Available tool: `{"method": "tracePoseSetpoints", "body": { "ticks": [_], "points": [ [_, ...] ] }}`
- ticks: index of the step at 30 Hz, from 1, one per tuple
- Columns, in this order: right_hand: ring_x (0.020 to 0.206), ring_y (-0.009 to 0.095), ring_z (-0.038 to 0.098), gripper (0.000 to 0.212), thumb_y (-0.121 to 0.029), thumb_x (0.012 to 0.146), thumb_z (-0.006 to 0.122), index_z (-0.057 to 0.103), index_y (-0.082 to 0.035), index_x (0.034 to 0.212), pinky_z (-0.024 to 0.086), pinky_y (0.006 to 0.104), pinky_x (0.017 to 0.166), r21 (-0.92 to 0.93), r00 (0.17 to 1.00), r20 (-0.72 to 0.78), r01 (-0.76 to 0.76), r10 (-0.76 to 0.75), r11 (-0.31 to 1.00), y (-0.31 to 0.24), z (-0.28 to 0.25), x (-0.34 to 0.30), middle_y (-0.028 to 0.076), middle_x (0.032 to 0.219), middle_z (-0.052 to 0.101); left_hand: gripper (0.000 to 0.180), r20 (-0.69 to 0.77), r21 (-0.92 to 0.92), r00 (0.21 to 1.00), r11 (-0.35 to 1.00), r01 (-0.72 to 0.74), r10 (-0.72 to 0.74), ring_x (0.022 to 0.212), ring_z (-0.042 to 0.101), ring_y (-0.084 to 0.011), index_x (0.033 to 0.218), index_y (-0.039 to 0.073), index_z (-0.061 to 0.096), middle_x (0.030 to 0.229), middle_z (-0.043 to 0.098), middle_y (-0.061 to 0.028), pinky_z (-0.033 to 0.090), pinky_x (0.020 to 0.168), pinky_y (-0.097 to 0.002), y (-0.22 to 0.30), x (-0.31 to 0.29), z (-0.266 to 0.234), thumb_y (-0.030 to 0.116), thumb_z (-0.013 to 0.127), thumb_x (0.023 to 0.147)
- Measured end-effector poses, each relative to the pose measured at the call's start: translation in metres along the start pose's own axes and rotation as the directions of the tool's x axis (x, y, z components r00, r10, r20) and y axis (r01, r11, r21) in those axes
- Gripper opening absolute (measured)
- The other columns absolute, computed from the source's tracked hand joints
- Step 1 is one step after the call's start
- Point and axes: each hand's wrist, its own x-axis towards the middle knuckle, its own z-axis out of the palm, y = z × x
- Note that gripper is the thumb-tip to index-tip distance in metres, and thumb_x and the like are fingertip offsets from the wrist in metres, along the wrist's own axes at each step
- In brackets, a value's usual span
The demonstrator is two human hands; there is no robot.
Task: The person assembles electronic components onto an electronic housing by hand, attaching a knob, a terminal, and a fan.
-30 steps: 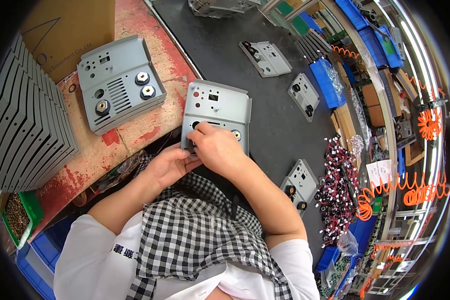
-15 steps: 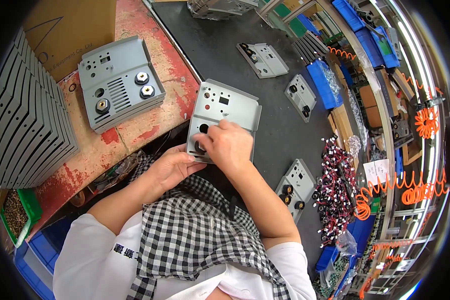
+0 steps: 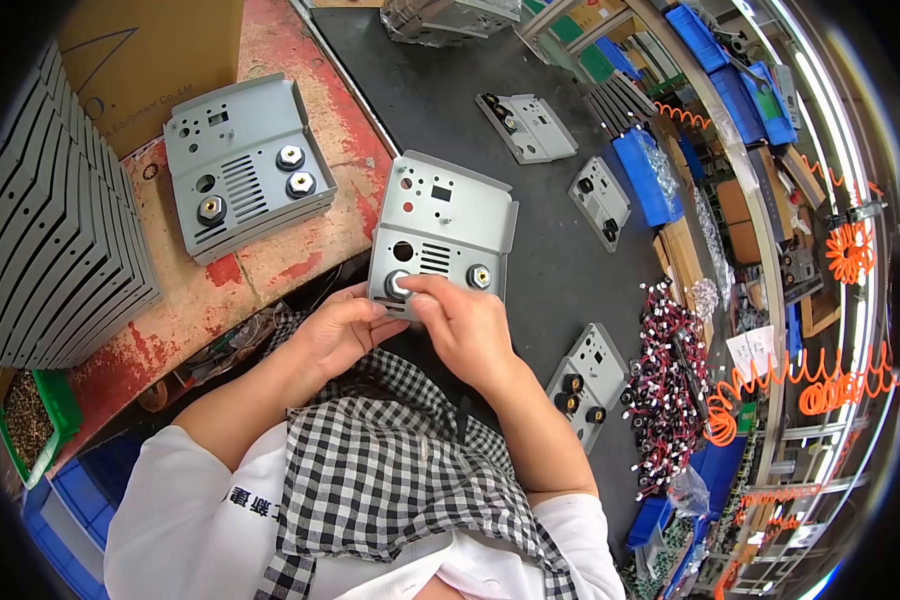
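Note:
In front of me a grey sheet-metal panel (image 3: pixel 470 222) with bent-up edges, round holes and slots lies tilted at the dark worktop's near edge. My left hand (image 3: pixel 342 328) grips its lower left corner, the thumb on top and the fingers beneath. My right hand (image 3: pixel 468 335) has its thumb and index finger at a black hex nut (image 3: pixel 394 284) with a pale centre, seated in the panel's lower left; the fingertips partly cover it. A second black hex fitting (image 3: pixel 479 276) with a brass centre sits at the panel's lower right.
Stacked panels with fittings (image 3: pixel 253 175) rest on the worn red bench, beside a tall pile of bare panels (image 3: pixel 55 230). Several fitted panels (image 3: pixel 590 375) lie rightward on the dark worktop, near a heap of red-black wires (image 3: pixel 667 390). A green bin (image 3: pixel 62 420) stands lower left.
My right hand has lowered and turned slightly, its fingers now at the lower left nut. The right-hand fitting, previously covered by that hand, now shows. The panel has shifted slightly left.

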Motion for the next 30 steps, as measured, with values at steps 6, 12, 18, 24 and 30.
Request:
{"method": "tracePoseSetpoints", "body": {
  "ticks": [6, 12, 18, 24, 30],
  "points": [
    [0.075, 0.024, 0.059, 0.025, -0.012, 0.069, 0.075, 0.064, -0.007, 0.090, 0.047, 0.0340, 0.064, -0.146, 0.949, -0.271, 0.125, -0.161, 0.981, 0.014, -0.015, -0.004, 0.009, 0.088, 0.060, 0.045, -0.036, 0.044, 0.987, 0.987, -0.154, 0.155, 0.107, 0.059, -0.0224, 0.122, -0.004, 0.047, 0.114, 0.060, -0.0128, 0.047, 0.097, -0.0377, 0.030, -0.020, 0.017, 0.003, 0.057, 0.078],
    [0.097, 0.033, 0.054, 0.022, -0.007, 0.063, 0.076, 0.061, -0.008, 0.079, 0.045, 0.0417, 0.078, -0.268, 0.803, -0.459, 0.283, -0.380, 0.921, 0.029, 0.000, 0.031, 0.014, 0.109, 0.054, 0.072, -0.019, 0.336, 0.860, 0.813, -0.475, 0.510, 0.111, 0.057, -0.0293, 0.136, 0.001, 0.029, 0.126, 0.048, -0.0190, 0.048, 0.096, -0.0431, 0.085, -0.052, 0.048, 0.009, 0.061, 0.071],
    [0.083, 0.031, 0.061, 0.021, -0.002, 0.068, 0.072, 0.056, -0.005, 0.081, 0.051, 0.0370, 0.068, 0.035, 0.827, -0.407, 0.438, -0.388, 0.898, -0.001, 0.038, 0.100, 0.014, 0.109, 0.053, 0.065, 0.043, 0.732, 0.512, 0.322, -0.600, 0.858, 0.127, 0.039, -0.0257, 0.135, -0.005, 0.035, 0.133, 0.044, -0.0172, 0.027, 0.108, -0.0367, 0.122, -0.076, 0.034, 0.004, 0.055, 0.073],
    [0.085, 0.035, 0.060, 0.021, -0.008, 0.072, 0.069, 0.055, -0.006, 0.087, 0.052, 0.0412, 0.069, -0.013, 0.842, -0.309, 0.460, -0.441, 0.888, -0.003, 0.070, 0.125, 0.014, 0.110, 0.053, 0.064, -0.044, 0.821, 0.433, 0.280, -0.497, 0.900, 0.137, 0.026, -0.0251, 0.139, -0.007, 0.031, 0.145, 0.032, -0.0165, 0.017, 0.113, -0.0360, 0.122, -0.079, -0.009, 0.004, 0.047, 0.078],
    [0.089, 0.032, 0.060, 0.025, -0.010, 0.070, 0.071, 0.058, -0.008, 0.093, 0.051, 0.0403, 0.072, 0.056, 0.879, -0.273, 0.421, -0.392, 0.905, 0.000, 0.066, 0.128, 0.011, 0.109, 0.055, 0.065, -0.065, 0.779, 0.391, 0.291, -0.556, 0.918, 0.137, 0.024, -0.0257, 0.143, -0.006, 0.023, 0.149, 0.024, -0.0158, 0.017, 0.112, -0.0368, 0.114, -0.065, -0.016, 0.010, 0.039, 0.082]
  ]
}}
